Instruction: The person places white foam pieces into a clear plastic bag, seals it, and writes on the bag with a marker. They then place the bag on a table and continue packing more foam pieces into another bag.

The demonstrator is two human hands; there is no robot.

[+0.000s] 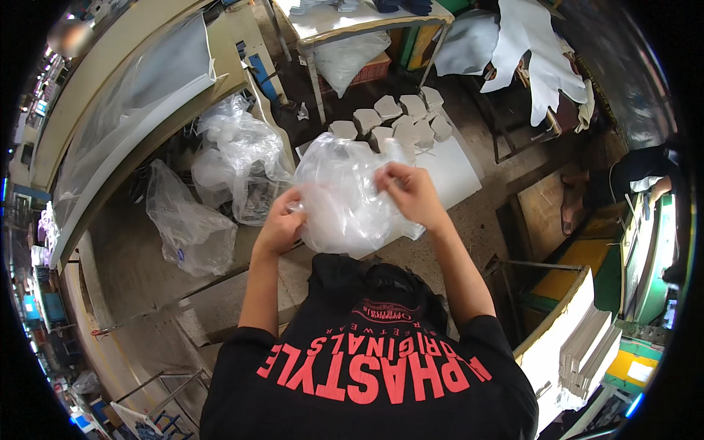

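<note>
A clear plastic bag (341,198), puffed out and crinkled, spans the space between my two hands in front of my body. My left hand (281,222) pinches its left side with the fingers curled. On the other side my right hand (409,192) grips the bag near its upper right, thumb and fingers closed. Slight blur softens the fingers and film. Beyond the bag, several stacks of pale grey cut pieces (389,108) stand on a white sheet (449,172); the bag partly hides the nearest ones.
Loose clear plastic bags (242,154) heap up at left, with another bag (187,220) nearer. A table (367,26) stands ahead, a red crate (367,70) below it. Pale hides (528,55) hang at far right. Another person's foot (573,205) and a stack of boards (587,348) are at right.
</note>
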